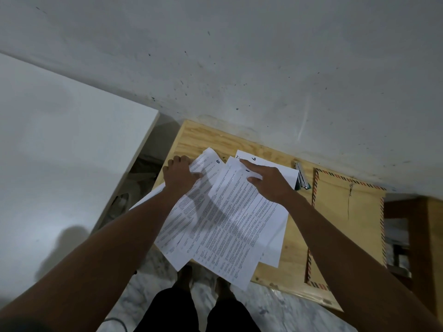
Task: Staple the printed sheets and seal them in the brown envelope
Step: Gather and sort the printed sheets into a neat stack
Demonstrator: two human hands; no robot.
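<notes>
Left hand [178, 174] grips printed sheets [225, 219]; right hand [266, 180] open, fingers spread flat on them

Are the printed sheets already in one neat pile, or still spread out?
Spread out. The printed sheets lie fanned at different angles on the wooden table, corners apart, with the left hand and right hand on them.
</notes>
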